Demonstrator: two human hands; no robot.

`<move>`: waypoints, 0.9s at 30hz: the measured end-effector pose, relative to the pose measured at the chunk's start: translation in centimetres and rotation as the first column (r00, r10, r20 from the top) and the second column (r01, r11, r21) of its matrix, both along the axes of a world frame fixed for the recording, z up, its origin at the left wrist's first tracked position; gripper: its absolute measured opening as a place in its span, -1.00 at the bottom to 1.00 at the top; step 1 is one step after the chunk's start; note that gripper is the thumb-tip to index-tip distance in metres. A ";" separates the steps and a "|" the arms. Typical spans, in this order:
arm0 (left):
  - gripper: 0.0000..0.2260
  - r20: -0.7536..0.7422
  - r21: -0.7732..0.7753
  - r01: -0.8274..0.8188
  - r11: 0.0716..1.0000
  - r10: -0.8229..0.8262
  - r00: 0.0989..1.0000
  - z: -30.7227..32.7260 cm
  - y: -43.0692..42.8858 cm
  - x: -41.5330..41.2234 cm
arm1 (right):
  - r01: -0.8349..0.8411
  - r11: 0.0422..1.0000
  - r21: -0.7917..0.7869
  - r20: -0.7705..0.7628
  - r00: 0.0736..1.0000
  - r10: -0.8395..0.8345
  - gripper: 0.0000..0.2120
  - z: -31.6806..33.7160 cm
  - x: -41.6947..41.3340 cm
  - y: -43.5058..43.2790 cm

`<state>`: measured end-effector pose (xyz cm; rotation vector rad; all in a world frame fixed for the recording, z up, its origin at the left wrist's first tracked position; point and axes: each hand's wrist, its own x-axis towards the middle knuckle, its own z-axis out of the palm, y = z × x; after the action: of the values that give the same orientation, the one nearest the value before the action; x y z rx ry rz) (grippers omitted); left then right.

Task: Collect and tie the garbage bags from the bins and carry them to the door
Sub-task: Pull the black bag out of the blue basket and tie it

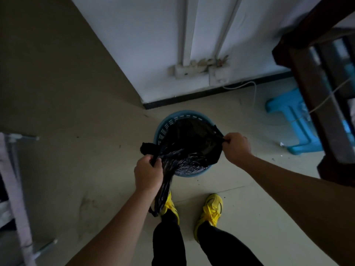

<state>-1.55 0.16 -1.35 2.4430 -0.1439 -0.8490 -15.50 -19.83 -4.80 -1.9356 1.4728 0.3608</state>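
A round blue plastic bin [167, 125] with a slotted rim stands on the floor in front of my feet. A black garbage bag [190, 143] fills its opening and is pulled up over the near rim. My left hand [148, 172] grips the bag's gathered left edge, and a long twisted strip of black plastic hangs down from that fist past my left shoe. My right hand [237, 147] pinches the bag's right edge and stretches it out to the right. The bag's contents are hidden in the dark plastic.
A white wall [153, 45] with a black skirting, cable conduits and sockets rises behind the bin. A light blue plastic stool [294, 120] stands at the right, next to dark wooden furniture [317, 93]. A metal frame [17, 189] lies at the left edge. My yellow shoes [211, 210] are on the tiles.
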 end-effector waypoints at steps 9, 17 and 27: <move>-0.79 -0.016 -0.141 0.064 0.988 -0.067 0.998 11.0 5.2 -3.7 | 0.157 0.987 -0.040 0.058 0.986 -0.155 -0.85 9.5 -7.1 6.6; -0.68 0.055 -0.150 0.257 0.955 -0.251 0.966 15.1 12.1 -5.9 | 0.349 0.933 -0.090 0.126 0.933 -0.337 -0.81 13.6 -14.8 14.5; -0.66 0.033 -0.111 0.479 0.871 -0.478 0.878 14.3 21.4 -15.1 | 0.412 0.909 -0.065 0.126 0.907 -0.402 -0.82 15.3 -25.2 25.9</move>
<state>-16.67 21.58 13.00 2.3274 -0.8089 -1.0057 -40.74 6.03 10.49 -1.6254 1.7931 -0.0027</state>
